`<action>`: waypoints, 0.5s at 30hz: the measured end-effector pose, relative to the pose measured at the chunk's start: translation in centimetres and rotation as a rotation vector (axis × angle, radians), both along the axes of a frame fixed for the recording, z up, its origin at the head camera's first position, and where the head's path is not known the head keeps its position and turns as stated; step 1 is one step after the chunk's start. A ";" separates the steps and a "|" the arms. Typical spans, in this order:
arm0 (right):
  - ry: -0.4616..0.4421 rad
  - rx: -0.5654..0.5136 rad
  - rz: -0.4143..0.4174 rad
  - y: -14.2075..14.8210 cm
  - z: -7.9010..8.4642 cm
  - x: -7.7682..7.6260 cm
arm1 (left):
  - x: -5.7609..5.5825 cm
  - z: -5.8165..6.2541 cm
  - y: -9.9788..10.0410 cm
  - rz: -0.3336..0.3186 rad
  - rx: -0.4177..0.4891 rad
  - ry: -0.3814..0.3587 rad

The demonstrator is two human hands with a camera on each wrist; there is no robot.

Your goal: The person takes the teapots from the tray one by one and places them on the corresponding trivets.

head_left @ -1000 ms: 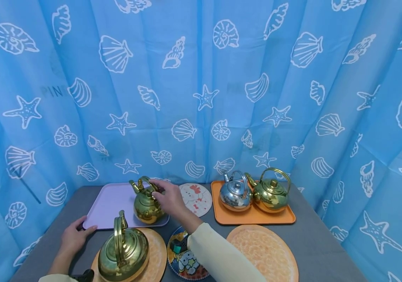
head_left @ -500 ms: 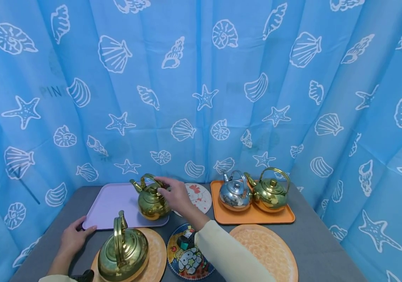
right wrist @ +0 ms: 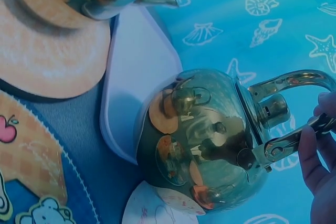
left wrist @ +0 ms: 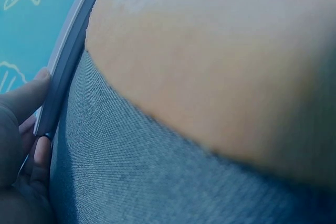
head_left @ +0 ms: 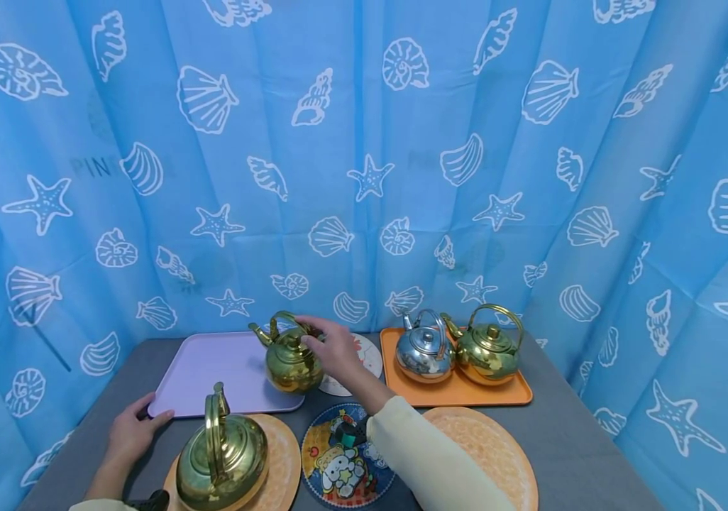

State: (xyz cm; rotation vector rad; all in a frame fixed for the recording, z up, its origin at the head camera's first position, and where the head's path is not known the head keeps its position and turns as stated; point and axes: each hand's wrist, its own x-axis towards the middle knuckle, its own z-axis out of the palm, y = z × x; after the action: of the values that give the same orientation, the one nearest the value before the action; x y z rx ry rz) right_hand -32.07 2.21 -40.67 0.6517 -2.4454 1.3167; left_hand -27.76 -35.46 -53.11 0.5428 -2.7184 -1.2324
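Note:
In the head view my right hand (head_left: 336, 349) grips the handle of a small gold teapot (head_left: 294, 367), its spout pointing left. The teapot hangs over the right end of a lilac tray (head_left: 211, 369), partly in front of a white round mat (head_left: 369, 360). The right wrist view shows my fingers round the teapot's handle (right wrist: 294, 81). My left hand (head_left: 134, 430) pinches the tray's near left corner, thumb on the rim and fingers underneath, as the left wrist view shows. Near that hand a large gold kettle (head_left: 230, 454) stands on an orange round mat (head_left: 284, 454).
An orange tray (head_left: 402, 394) at the right bears a silver teapot (head_left: 426, 355) and another gold teapot (head_left: 488, 355). In front lie a cartoon round mat (head_left: 322, 490) and a second orange round mat (head_left: 488, 454). A blue shell-patterned curtain (head_left: 364, 177) hangs behind the table.
My right hand has carried the small gold teapot rightward and slightly up, from the lilac tray's right part to over its right edge. My left hand has stayed at the tray's corner.

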 end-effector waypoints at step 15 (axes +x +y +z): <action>-0.008 -0.022 -0.033 1.8 -0.3 -0.5 | 0.0 0.3 0.2 0.016 0.003 -0.022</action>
State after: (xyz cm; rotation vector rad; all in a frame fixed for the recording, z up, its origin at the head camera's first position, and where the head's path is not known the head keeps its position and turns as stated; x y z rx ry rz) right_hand -32.57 4.01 -40.93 0.5992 -2.4340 1.3341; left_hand -27.75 -35.23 -52.83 0.5806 -2.7249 -1.2340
